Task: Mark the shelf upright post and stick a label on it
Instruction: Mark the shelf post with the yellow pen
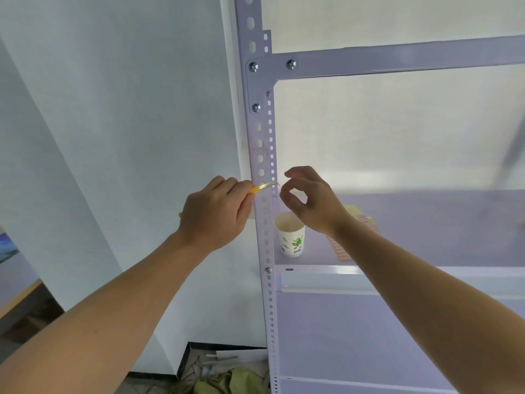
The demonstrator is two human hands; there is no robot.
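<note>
A pale perforated shelf upright post runs top to bottom through the middle of the view, with faint red marks around mid-height. My left hand grips a yellow-handled tool whose thin metal blade lies across the post, pointing right. My right hand hovers just right of the blade tip, thumb and forefinger curled toward each other; whether anything is pinched between them I cannot tell. A sheet with red-bordered labels lies on the shelf, partly hidden behind my right forearm.
A white paper cup with a green print stands on the shelf board beside the post. A horizontal beam is bolted to the post above. White wall lies to the left. An open box of clutter sits on the floor below.
</note>
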